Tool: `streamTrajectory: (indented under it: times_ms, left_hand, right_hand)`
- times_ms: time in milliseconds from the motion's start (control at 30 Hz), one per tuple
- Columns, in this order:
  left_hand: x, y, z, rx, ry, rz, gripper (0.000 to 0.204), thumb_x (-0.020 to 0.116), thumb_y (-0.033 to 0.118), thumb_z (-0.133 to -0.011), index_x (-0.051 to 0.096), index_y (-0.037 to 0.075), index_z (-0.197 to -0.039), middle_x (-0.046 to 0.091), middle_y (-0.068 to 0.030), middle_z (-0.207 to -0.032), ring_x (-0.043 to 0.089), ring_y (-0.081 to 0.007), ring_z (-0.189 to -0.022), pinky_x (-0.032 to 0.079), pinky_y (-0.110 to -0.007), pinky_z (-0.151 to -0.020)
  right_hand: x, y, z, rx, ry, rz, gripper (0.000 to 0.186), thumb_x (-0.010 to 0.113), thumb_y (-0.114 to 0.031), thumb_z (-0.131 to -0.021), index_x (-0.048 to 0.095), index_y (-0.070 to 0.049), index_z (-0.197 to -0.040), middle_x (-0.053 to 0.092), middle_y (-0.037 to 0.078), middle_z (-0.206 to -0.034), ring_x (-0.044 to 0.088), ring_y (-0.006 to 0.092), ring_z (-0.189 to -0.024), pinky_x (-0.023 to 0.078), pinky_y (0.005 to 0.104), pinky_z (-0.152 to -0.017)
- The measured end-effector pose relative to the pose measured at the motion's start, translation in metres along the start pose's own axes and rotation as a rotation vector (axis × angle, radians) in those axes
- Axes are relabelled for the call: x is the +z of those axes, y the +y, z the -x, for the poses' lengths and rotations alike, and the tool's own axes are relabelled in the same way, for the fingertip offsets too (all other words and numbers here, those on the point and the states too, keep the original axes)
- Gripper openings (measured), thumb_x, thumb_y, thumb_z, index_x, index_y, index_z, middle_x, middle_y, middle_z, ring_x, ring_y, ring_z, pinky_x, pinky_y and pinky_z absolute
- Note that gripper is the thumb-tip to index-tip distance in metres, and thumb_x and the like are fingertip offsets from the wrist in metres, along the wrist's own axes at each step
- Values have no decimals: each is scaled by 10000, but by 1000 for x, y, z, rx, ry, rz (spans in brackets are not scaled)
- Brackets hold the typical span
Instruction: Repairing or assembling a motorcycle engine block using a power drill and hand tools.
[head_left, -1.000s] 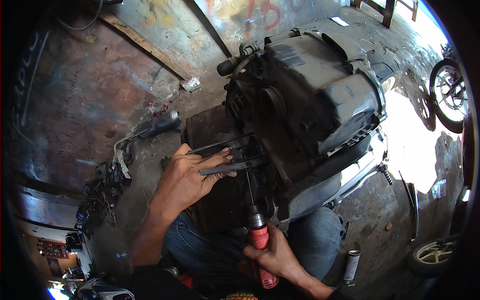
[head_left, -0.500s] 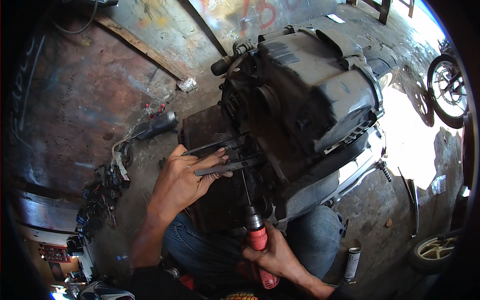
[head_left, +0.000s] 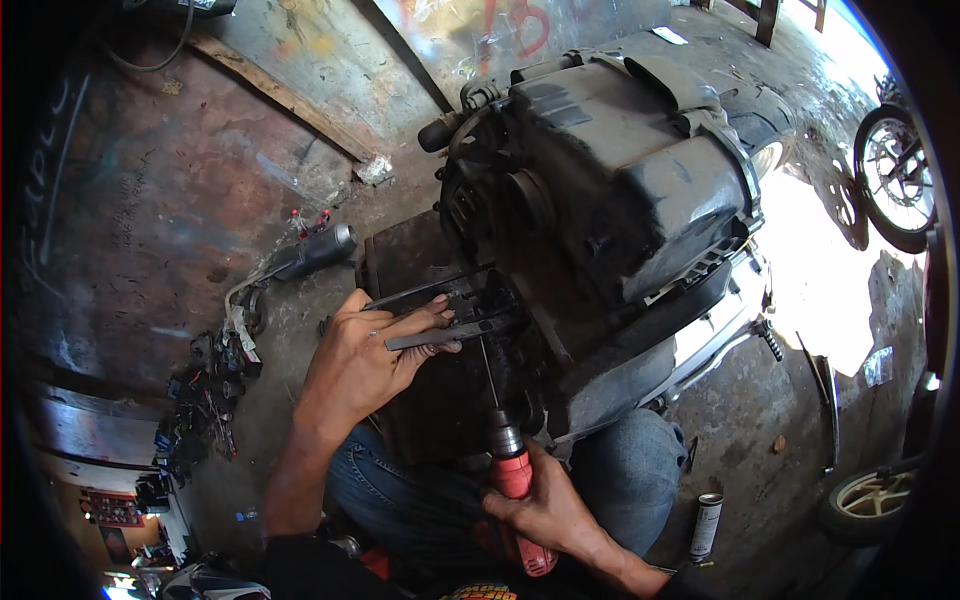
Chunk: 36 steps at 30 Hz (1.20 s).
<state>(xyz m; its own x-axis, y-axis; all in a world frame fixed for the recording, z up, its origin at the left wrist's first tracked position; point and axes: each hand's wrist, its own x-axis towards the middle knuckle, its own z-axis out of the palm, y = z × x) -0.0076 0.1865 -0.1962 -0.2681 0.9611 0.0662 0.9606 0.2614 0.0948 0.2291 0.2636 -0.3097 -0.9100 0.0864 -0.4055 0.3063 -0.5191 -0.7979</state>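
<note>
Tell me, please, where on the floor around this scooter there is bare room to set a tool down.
Bare concrete lies right of the scooter, between the spray can and the sunlit patch, and on the stained floor left of the grey cylinder. It is crowded by the wiring heap and where the left hand and the right hand with its red screwdriver work.

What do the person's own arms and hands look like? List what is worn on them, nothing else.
Both hands are bare: no gloves, rings or watch show on the left hand or the right hand. Both forearms are uncovered too. A dark sleeve edge shows only near the lower rim, above the left forearm's elbow. The right arm leaves the picture before any sleeve can be made out.
</note>
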Motion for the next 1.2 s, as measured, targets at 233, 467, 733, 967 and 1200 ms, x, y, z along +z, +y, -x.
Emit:
streamTrajectory:
  times_ms: [233,467,733,967,1200]
  left_hand:
    - [-2,5,-4,-43,-9,46,397,742,85,-821,747,91,-1218,789,-27,-1087,733,-208,-815,449,-347,-815]
    - [3,-1,-4,25,56,26,205,792,140,-831,804,153,-1035,762,-2,-1205,754,-170,-854,459,-335,-754]
    - [-3,11,-9,-107,-33,89,292,707,244,-941,763,55,-1155,774,-80,-1146,754,-236,-1004,447,-362,-897]
    - [-4,6,-5,-122,-27,100,286,689,264,-953,773,57,-1131,771,-83,-1154,757,-228,-993,437,-349,-887]
    - [-2,8,-8,-119,-36,101,297,682,280,-954,774,70,-1142,768,-78,-1164,756,-220,-982,432,-344,-865]
  right_hand:
    - [-1,2,-4,0,33,17,572,766,-78,-811,502,45,-1304,646,69,-939,631,146,-855,550,337,-822]
    - [-2,-9,0,9,-16,-16,541,765,-79,-811,511,42,-1272,638,71,-911,637,154,-844,553,339,-795]
    - [-5,8,-2,-69,-30,40,517,739,-39,-840,478,37,-1279,652,96,-887,681,182,-728,573,343,-671]
    - [-1,8,-2,-59,-37,25,543,727,-23,-844,460,42,-1312,658,100,-893,695,188,-719,578,347,-644]
    - [-3,9,0,-94,-16,45,570,734,-40,-835,460,35,-1329,646,91,-877,677,186,-724,567,348,-662]
